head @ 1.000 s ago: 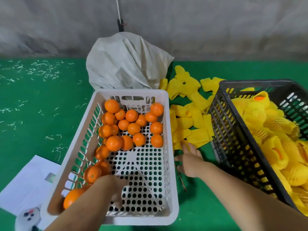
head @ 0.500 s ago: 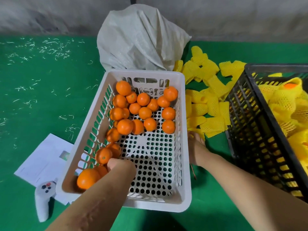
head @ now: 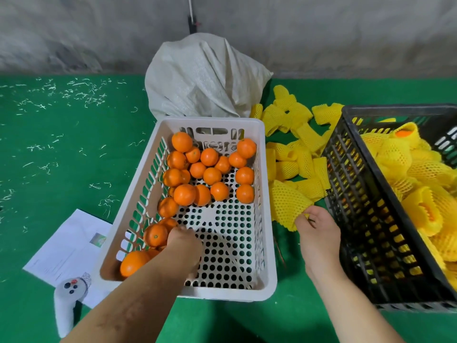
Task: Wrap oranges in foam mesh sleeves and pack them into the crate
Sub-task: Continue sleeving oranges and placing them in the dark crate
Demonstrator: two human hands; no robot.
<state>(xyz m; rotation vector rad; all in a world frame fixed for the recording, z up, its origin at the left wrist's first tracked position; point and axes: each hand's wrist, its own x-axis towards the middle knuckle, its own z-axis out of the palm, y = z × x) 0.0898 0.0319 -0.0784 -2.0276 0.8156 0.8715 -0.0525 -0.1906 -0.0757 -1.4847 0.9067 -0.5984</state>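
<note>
Right hand (head: 315, 233) has slid forward; its fingers (head: 303, 219) now pinch a yellow foam mesh sleeve (head: 286, 206). Left hand (head: 184, 243) reaches bare oranges (head: 155, 235) in the white perforated plastic basket (head: 268, 243), grip hidden. The thin pinch might let the sleeve slip.

Bare oranges (head: 209, 169) in white basket (head: 269, 280), yellow sleeves (head: 294, 169) beside black crate (head: 371, 243)

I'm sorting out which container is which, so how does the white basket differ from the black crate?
The white basket holds bare oranges, while the black crate holds fruit already wrapped in yellow foam mesh sleeves. The white basket's perforated floor shows bare at the near end; the black crate's floor is hidden under its load. The white basket's walls look lower than the black crate's. Both are slotted plastic and rest on the green surface.
</note>
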